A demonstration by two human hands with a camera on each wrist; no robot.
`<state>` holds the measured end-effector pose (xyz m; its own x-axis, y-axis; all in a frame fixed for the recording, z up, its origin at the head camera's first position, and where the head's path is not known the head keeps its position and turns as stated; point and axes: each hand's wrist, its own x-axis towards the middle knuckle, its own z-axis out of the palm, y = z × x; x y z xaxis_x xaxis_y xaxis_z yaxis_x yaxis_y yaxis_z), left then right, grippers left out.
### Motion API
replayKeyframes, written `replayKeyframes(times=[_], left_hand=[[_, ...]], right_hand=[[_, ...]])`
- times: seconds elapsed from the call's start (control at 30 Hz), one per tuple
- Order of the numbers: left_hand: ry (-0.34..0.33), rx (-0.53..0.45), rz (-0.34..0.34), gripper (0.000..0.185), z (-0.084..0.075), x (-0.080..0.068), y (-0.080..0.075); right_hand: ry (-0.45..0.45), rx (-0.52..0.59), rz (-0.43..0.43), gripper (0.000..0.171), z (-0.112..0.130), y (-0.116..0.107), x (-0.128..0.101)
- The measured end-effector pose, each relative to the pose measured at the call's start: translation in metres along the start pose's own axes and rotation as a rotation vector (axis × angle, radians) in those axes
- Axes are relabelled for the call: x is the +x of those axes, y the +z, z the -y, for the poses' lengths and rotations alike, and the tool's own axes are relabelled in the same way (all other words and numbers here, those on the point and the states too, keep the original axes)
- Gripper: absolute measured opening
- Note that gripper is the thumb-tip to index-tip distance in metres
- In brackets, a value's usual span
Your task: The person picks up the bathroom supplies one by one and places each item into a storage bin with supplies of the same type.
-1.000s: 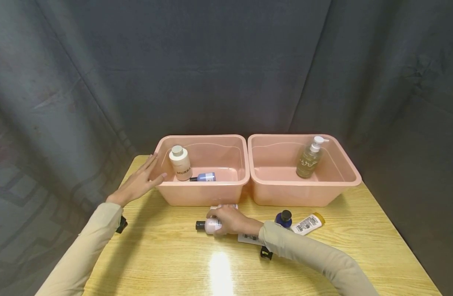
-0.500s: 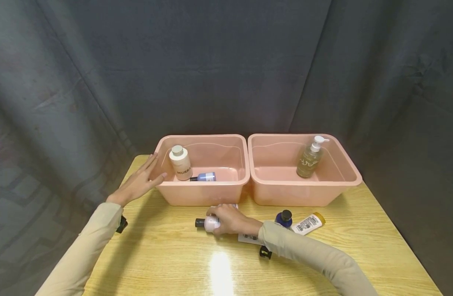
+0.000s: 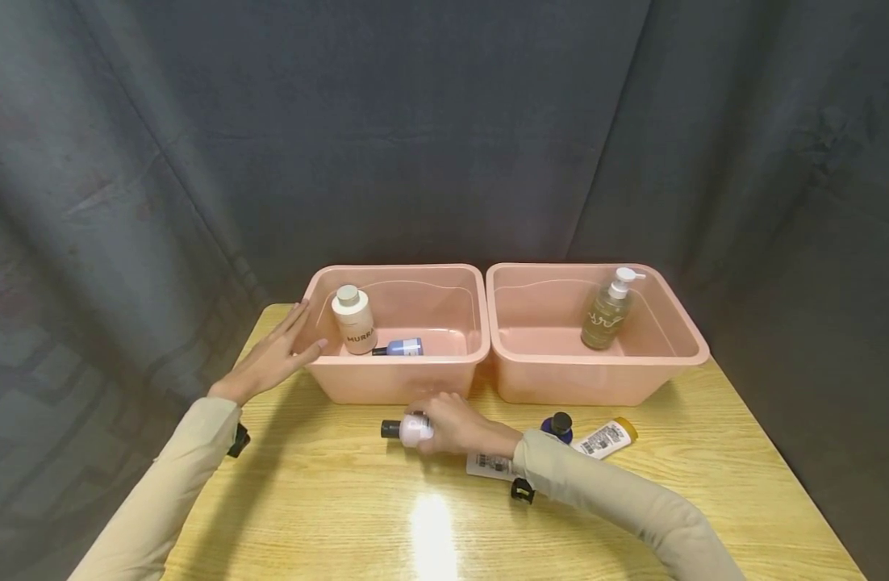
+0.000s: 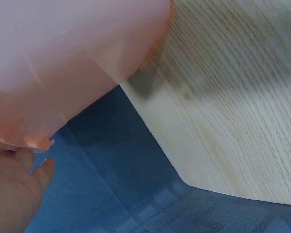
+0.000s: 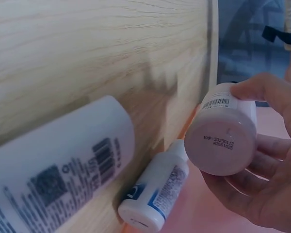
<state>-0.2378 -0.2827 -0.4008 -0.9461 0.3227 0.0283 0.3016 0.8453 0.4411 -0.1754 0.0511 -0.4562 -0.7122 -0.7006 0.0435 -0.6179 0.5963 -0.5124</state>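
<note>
My right hand (image 3: 452,424) grips a pale pink bottle (image 3: 414,430) with a black cap pointing left, in front of the left pink bin (image 3: 394,381). In the right wrist view the thumb and fingers curl round this bottle, its printed base facing the camera and apart from the table. A white-and-blue bottle (image 5: 157,191) lies beside it, hidden by the hand in the head view. My left hand (image 3: 270,363) rests with straight fingers on that bin's left rim. Inside the bin are a white bottle (image 3: 357,329), upright, and a small blue bottle (image 3: 403,347), lying down.
To the right stands a second pink bin (image 3: 582,383) holding a pump bottle (image 3: 604,319). On the wooden table (image 3: 328,500) are a white barcoded container (image 3: 486,466), partly under the right forearm, a dark blue bottle (image 3: 557,429) and a yellow-capped white tube (image 3: 604,440). Grey curtains surround the table.
My right hand has risen slightly with the pink bottle, moving a little towards the left bin. The left hand has stayed on the rim.
</note>
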Motion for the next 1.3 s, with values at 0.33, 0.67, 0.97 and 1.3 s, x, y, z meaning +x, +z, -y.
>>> replayKeyframes(times=[0.33,0.67,0.97,1.3], left_hand=[[-0.001,-0.002,0.001,0.088,0.000,0.000,0.000],[-0.002,0.005,-0.003,0.088,-0.001,0.001,0.000],[-0.009,0.007,-0.001,0.089,-0.001,0.000,0.000],[-0.012,-0.005,-0.015,0.087,-0.001,-0.001,0.001]], right_hand=[[-0.033,0.036,-0.029,0.040,0.006,-0.009,-0.002],[-0.021,0.084,-0.036,0.039,0.015,-0.022,-0.005],[-0.070,0.084,-0.073,0.045,0.022,-0.035,-0.006],[-0.121,0.047,-0.133,0.046,0.028,-0.050,-0.005]])
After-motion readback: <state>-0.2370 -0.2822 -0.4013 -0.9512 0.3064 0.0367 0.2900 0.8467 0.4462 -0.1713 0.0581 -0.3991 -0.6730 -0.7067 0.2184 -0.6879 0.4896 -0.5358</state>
